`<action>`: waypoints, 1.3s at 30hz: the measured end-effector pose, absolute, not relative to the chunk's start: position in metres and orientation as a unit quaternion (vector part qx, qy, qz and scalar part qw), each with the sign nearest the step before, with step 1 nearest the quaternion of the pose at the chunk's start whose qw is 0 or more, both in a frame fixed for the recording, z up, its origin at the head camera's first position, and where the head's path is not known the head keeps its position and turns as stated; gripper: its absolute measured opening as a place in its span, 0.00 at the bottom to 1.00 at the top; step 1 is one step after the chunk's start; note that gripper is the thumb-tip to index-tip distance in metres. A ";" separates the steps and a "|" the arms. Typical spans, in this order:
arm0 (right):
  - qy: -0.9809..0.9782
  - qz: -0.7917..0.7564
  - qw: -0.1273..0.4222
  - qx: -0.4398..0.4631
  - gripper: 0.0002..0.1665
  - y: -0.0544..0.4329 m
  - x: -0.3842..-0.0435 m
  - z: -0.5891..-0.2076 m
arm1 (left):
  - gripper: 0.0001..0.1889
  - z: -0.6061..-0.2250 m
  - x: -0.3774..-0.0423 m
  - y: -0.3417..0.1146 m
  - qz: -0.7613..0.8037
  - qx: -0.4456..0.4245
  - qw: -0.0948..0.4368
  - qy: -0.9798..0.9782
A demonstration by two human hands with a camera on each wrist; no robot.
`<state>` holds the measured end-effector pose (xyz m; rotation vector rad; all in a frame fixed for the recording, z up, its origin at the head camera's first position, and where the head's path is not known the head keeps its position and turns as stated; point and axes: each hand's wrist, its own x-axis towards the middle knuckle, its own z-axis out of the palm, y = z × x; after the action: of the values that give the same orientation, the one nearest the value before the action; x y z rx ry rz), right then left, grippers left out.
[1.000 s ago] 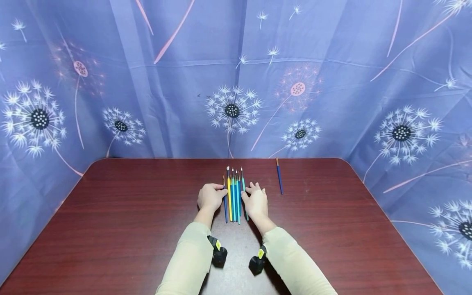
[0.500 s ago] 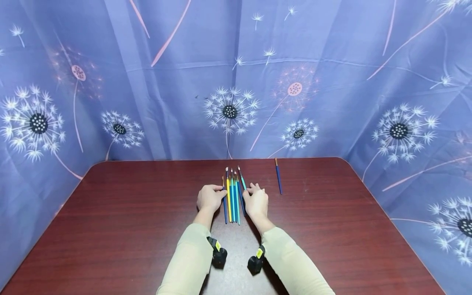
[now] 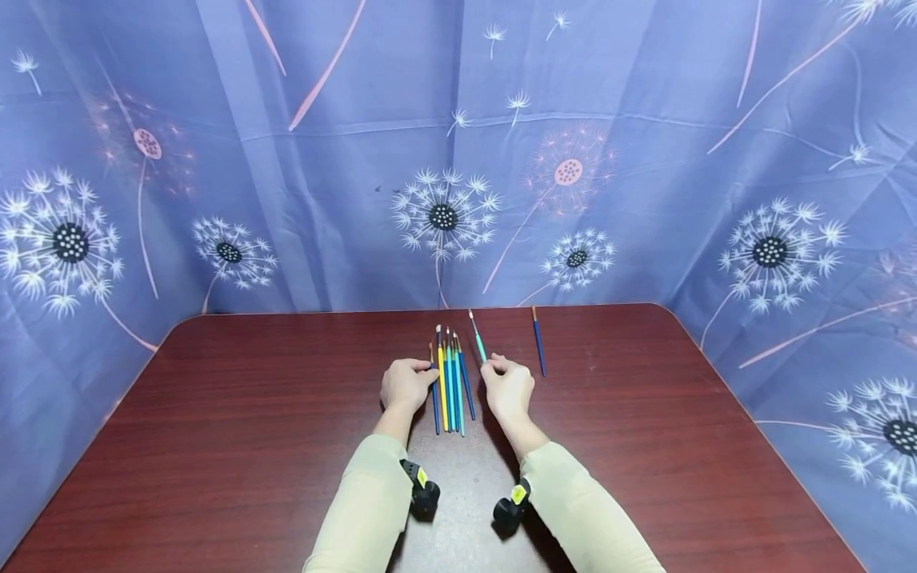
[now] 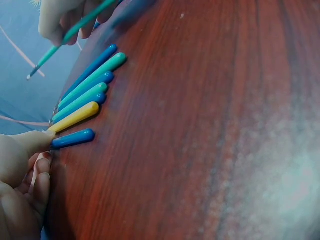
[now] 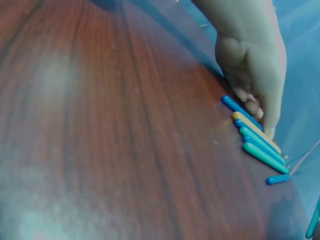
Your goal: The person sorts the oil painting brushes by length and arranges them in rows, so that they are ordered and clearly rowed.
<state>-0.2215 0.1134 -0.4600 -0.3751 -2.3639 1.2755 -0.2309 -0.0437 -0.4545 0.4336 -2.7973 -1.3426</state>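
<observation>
Right hand (image 3: 509, 390) pinches slim turquoise paintbrush (image 3: 479, 344), axis far-left, right of blue-yellow-turquoise paintbrush row (image 3: 450, 390); left hand (image 3: 406, 385) touches row's left edge, pinch unclear.

"What's the table (image 3: 215, 454) made of?"

"Wood-grained, smooth, with a glossy glare towards six o'clock in the head view."

"And up at twelve?"

"A curtain (image 3: 322, 199): matt cloth, softly creased."

"The brush handles (image 4: 77, 117)?"

"Smooth and glossy, like hard paint."

"Sleeves (image 3: 365, 493)?"

"Matt, soft-looking cloth."

"Those black cameras (image 3: 426, 499) near six?"

"Dark plastic, by the look; the finer finish is too small to tell."
</observation>
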 end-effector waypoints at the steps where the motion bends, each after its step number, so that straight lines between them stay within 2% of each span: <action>1: -0.849 0.464 0.210 -0.138 0.10 0.115 -0.221 -0.459 | 0.12 -0.455 -0.231 -0.044 -0.428 0.138 0.004 -0.893; 10: -0.805 0.539 0.187 -0.164 0.10 0.123 -0.211 -0.453 | 0.12 -0.458 -0.232 -0.044 -0.430 0.136 0.007 -0.892; 17: -0.708 0.673 0.105 -0.186 0.13 0.131 -0.204 -0.447 | 0.12 -0.459 -0.231 -0.045 -0.430 0.135 0.008 -0.892; 22: -0.671 0.714 0.085 -0.178 0.16 0.143 -0.203 -0.445 | 0.12 -0.458 -0.231 -0.046 -0.429 0.134 0.005 -0.893; 32: -0.613 0.770 0.007 -0.177 0.24 0.173 -0.199 -0.446 | 0.12 -0.454 -0.231 -0.046 -0.432 0.137 0.003 -0.892; 39: -0.600 0.780 -0.014 -0.176 0.22 0.189 -0.194 -0.444 | 0.12 -0.453 -0.232 -0.044 -0.435 0.137 0.004 -0.890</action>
<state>-0.1937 0.1891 -0.4437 -0.5569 -1.9023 2.4730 -0.2323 -0.0445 -0.4533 0.4290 -2.7884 -1.3628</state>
